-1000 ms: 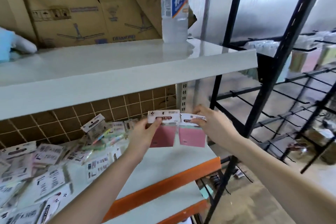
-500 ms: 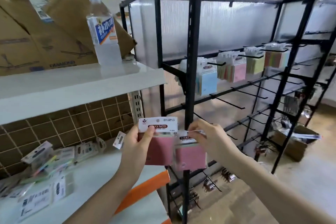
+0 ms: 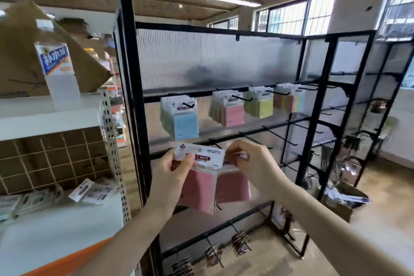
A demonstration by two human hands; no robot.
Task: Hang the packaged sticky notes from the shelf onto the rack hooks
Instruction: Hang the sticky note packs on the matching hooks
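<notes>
Probably a small stationery shop, black hook rack [image 3: 224, 136] hung with packaged sticky notes [image 3: 181, 119], white stock shelf [image 3: 44, 119]

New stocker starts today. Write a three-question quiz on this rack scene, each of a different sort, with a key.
1. True or false: the left hand pinches a pink sticky note pack by its header card.
2. Which colour pack hangs furthest left on the rack's filled row? A) blue B) green C) pink
3. Fill in: the water bottle stands on the white ____.

Key: 1 true; 2 A, the blue packs; 3 shelf.
</notes>
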